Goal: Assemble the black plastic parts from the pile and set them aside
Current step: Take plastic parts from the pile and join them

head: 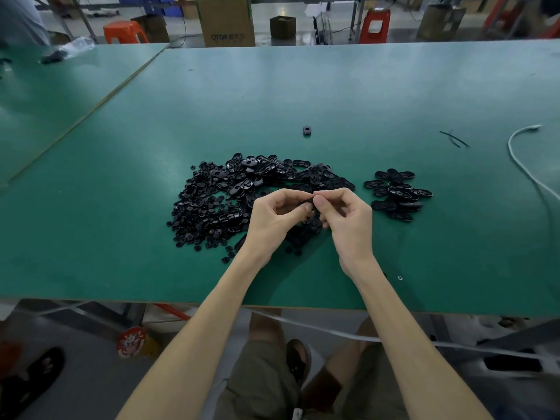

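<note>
left hand [272, 218], right hand [348, 221] pinch part [307, 202]; above pile [224, 192]

Blk part [306, 202] mostly behind fingers [321, 205]

**Glossy black plastic on a matt green counter**

The heap of black parts [230, 192] is catching the light with a glossy, hard-plastic shine, and the smaller stack [397, 192] beside it is gleaming the same way. The counter [272, 95] is looking like a smooth, matt green sheet, and its front edge [121, 301] is showing a pale, wood-like strip. The piece [306, 202] pinched between the left hand [272, 219] and the right hand [348, 219] is reading as dark plastic, its finish mostly hidden. A white cable [521, 165] is looking smooth. Behind, a brown box [225, 22] is showing dull cardboard, and an orange stool [124, 31] is shining like moulded plastic. The shorts [263, 383] are looking like soft olive cloth.
</note>
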